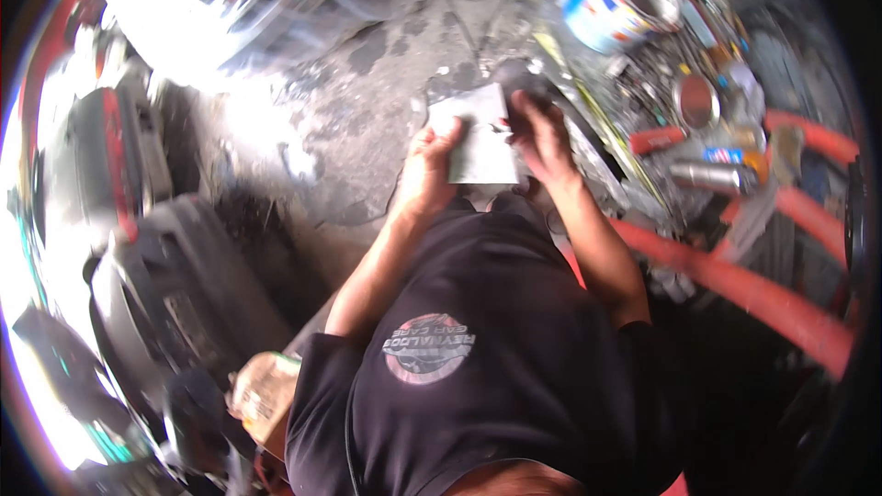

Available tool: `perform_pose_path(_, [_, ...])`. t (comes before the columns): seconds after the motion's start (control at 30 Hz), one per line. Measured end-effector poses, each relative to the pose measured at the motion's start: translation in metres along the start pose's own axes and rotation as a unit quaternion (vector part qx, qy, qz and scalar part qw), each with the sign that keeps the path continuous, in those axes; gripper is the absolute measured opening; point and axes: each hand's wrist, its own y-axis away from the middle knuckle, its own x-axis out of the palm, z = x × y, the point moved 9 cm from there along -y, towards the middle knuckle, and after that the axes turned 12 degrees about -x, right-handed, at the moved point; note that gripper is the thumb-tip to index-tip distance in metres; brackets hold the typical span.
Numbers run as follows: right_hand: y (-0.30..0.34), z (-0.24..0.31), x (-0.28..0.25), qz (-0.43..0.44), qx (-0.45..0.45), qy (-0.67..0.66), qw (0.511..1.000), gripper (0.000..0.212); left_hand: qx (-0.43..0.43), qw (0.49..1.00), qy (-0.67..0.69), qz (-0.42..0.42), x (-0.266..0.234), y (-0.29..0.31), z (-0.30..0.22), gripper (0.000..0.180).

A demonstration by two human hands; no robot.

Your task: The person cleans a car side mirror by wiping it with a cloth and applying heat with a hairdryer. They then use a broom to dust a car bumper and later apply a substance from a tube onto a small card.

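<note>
A pale, flat rectangular sheet (pixel 484 152), perhaps paper, is held up in front of my body. My left hand (pixel 427 165) grips its left edge, with the thumb lying over the face. At its right edge is my right hand (pixel 549 145), the fingers dark and smeared by motion. Whether those fingers touch the sheet or hold something small cannot be made out. A small dark mark (pixel 500 128) shows on the sheet near them.
Red metal bars (pixel 735 285) run along the right. Beyond them lie a paint can (pixel 625 0), a silver cylinder (pixel 712 174) and several loose tools. A dark backpack (pixel 184 303) stands at left, near a crumpled tan bag (pixel 265 395). The concrete floor (pixel 367 110) is cracked and stained.
</note>
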Motion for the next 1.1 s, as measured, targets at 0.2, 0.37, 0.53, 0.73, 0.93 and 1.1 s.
perform_pose_path(0.2, [-0.042, -0.028, -0.001, -0.043, -0.055, 0.238, 0.969, 0.036, 0.053, 0.988, 0.140, -0.039, -0.134, 0.044, -0.049, 0.024])
perform_pose_path(0.37, [-0.058, -0.120, 0.188, 0.152, 0.039, 0.168, 0.973, 0.028, 0.182, 0.956, 0.201, -0.114, -0.298, 0.092, -0.112, 0.035])
perform_pose_path(0.53, [-0.073, -0.238, 0.350, 0.279, 0.052, 0.242, 0.928, 0.019, 0.246, 0.930, 0.227, -0.152, -0.414, 0.151, -0.204, 0.032])
perform_pose_path(0.73, [-0.080, -0.324, 0.520, 0.392, 0.071, 0.205, 0.894, 0.021, 0.295, 0.892, 0.268, -0.214, -0.531, 0.237, -0.289, 0.025])
perform_pose_path(0.93, [-0.097, -0.402, 0.637, 0.471, 0.101, 0.230, 0.846, 0.022, 0.338, 0.856, 0.309, -0.240, -0.599, 0.264, -0.345, 0.028])
perform_pose_path(1.1, [-0.100, -0.444, 0.749, 0.650, -0.124, 0.314, 0.681, 0.027, 0.340, 0.838, 0.302, -0.301, -0.669, 0.267, -0.397, 0.026])
